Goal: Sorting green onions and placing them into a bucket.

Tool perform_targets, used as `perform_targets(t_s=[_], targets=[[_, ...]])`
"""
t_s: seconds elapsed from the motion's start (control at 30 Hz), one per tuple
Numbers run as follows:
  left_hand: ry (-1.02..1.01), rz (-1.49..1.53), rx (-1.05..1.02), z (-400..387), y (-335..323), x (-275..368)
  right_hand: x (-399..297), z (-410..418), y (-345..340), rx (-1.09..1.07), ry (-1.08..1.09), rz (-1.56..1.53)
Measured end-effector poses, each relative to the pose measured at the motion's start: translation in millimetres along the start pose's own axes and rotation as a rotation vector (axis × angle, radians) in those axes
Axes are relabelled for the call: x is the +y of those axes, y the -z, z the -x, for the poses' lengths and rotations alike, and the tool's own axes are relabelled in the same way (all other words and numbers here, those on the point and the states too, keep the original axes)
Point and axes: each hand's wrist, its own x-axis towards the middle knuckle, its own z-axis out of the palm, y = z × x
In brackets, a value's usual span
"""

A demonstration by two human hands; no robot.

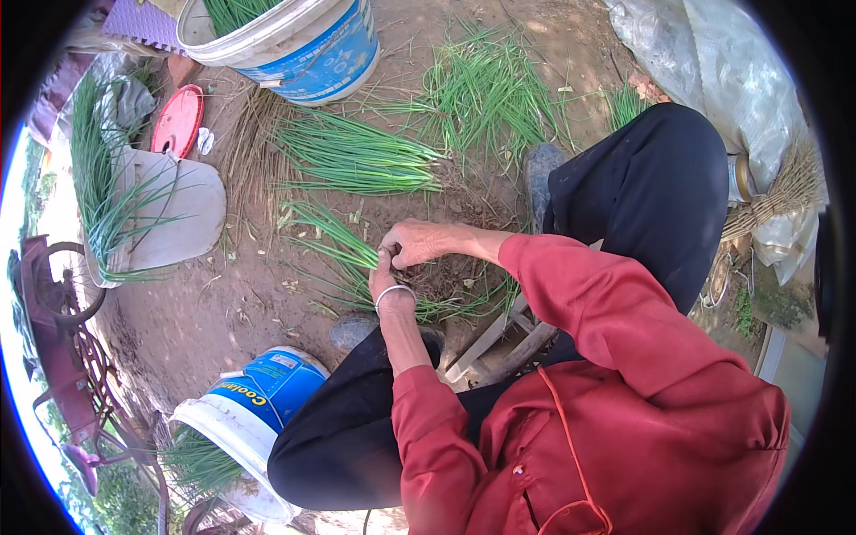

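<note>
My left hand (383, 281), with a pale bangle at the wrist, is closed around the root end of a small bunch of green chives or thin scallions (341, 235). Close against it is my right hand (418, 242), its fingertips bent at the base of the same bunch; whether they pinch a stalk is hidden. Beyond my hands lies a neat pile of the stalks (368, 157), roots to the right. A looser, tangled heap (488, 93) spreads farther off. Under my wrists are root scraps (461, 277) and scattered green leaves.
Buckets holding green stalks stand around: a blue and white bucket (314, 63) at the top, a pale bucket (194, 214) at left, another blue bucket (267, 388) beside my leg. A red lid (177, 120), dry straw (257, 140), a twig broom (776, 190) and plastic sheeting (729, 60) lie about.
</note>
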Motion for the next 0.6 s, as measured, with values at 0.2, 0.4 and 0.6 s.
perform_targets(t_s=[0.2,0.4,0.6], targets=[[0.004,0.178,0.035,-3,4,3,39,-1,41,0.506,-0.14,0.691],[-0.013,0.114,0.114,-4,9,1,64,8,43,0.449,-0.285,0.745],[0.017,0.172,0.185,-9,11,1,51,-5,71,0.032,-0.445,-0.753]])
